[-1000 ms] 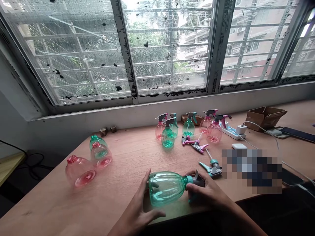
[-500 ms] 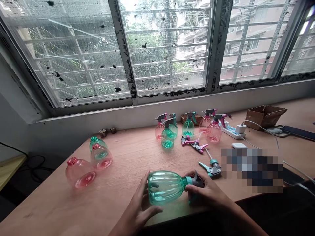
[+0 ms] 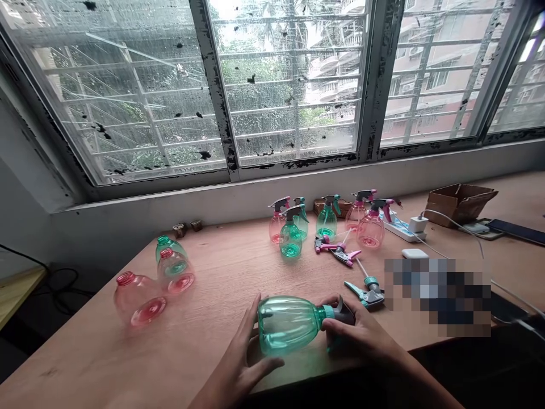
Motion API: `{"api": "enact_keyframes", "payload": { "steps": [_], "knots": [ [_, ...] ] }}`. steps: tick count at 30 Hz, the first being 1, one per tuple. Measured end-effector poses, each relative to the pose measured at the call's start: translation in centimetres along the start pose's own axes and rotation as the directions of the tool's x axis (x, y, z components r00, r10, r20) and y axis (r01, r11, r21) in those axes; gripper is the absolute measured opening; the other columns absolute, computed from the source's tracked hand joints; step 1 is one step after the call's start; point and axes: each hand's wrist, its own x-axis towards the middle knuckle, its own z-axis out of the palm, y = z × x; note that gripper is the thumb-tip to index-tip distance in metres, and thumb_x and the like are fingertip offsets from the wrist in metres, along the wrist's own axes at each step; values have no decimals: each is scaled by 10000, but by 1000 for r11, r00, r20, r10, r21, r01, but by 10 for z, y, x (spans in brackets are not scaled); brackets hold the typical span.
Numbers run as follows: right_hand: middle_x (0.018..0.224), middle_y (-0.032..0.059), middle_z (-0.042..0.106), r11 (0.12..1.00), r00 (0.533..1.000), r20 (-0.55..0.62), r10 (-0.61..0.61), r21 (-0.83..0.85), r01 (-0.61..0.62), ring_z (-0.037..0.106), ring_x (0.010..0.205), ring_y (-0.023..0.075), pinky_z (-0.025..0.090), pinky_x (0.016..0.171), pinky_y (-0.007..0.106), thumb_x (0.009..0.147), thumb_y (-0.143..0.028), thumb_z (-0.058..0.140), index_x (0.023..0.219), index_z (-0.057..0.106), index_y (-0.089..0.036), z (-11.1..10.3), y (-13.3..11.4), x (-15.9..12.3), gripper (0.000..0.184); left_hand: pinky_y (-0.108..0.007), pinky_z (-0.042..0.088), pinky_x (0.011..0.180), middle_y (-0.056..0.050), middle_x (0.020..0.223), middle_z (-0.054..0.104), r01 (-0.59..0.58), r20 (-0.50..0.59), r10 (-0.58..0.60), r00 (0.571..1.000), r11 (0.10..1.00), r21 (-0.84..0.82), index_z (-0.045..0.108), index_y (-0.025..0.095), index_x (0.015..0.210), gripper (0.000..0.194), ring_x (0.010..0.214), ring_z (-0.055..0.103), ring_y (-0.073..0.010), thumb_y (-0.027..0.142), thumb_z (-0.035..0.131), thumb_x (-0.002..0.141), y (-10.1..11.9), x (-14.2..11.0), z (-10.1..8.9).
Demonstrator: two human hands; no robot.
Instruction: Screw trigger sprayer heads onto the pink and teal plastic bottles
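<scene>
A clear green spray bottle [image 3: 289,326] lies sideways between my hands above the table's front edge, its base to the left. My left hand [image 3: 242,355] cups the base end, with fingers behind the bottle and the thumb stretched out below it. At the neck, my right hand [image 3: 355,329] is closed around the grey and teal spray head [image 3: 340,312]. Just beyond that hand lies a loose teal and grey spray head [image 3: 369,292]. Farther back are loose pink and grey spray heads [image 3: 343,254].
Open-necked pink bottles [image 3: 138,301] and a green one [image 3: 166,247] stand left. Several bottles with heads, including a green one [image 3: 290,238], stand near the window wall. A power strip [image 3: 400,227], cables and a cardboard box [image 3: 460,204] are at the right.
The green bottle has turned slightly in my hands and shifted a little right in view. My left fingers have shifted behind its base. My right hand keeps its grip on the spray head.
</scene>
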Motion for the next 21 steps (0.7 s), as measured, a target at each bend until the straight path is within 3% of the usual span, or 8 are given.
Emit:
{"api": "enact_keyframes", "payload": {
  "steps": [3,6,12,16,19,21],
  "knots": [
    [702,10,711,1000,1000,8,1,-5,-1,671,649,185,514,626,293,827,-436,760,1060,612,-160,0,1,-1,390,-457,306,1206,-31,1663,211,-8,-9,8,1000,1000,16,100,403,1564,926,1459,349,-321,366,718,875,1,0,1],
    [699,3,698,1000,1000,7,-4,-10,4,671,648,185,527,625,292,808,-437,775,1042,614,-163,0,-1,0,396,-474,267,1218,-74,1643,269,12,14,-12,1000,1000,5,14,354,1576,1063,1454,356,-329,329,771,830,1,0,1],
    [700,3,702,1000,1000,-2,-3,-17,3,676,641,186,541,627,295,795,-447,781,1030,620,-169,1,-4,-1,399,-450,317,1200,-74,1646,257,15,9,-15,1000,1000,24,174,316,1571,905,1453,351,-337,329,733,860,-3,2,-1],
    [685,9,717,1000,1000,-7,7,15,-7,678,628,185,530,621,290,805,-458,771,1053,614,-163,2,-2,-1,416,-427,311,1201,-45,1606,350,-12,-1,12,1000,999,33,93,372,1571,925,1420,415,-295,276,705,884,-2,1,0],
    [686,8,724,1000,1000,-1,4,15,-4,676,631,178,523,619,278,804,-445,777,1058,614,-162,2,-1,0,414,-421,288,1211,-73,1604,346,12,17,-12,1000,1000,9,13,330,1580,1057,1444,375,-302,282,762,835,-2,-1,-1],
    [681,5,724,1000,1000,2,6,6,-6,675,632,175,519,619,271,800,-439,783,1057,614,-164,1,-3,0,413,-420,289,1211,-92,1624,297,30,21,-31,999,1000,3,57,294,1586,1025,1464,333,-317,327,757,838,-2,-1,-3]
  ]
}}
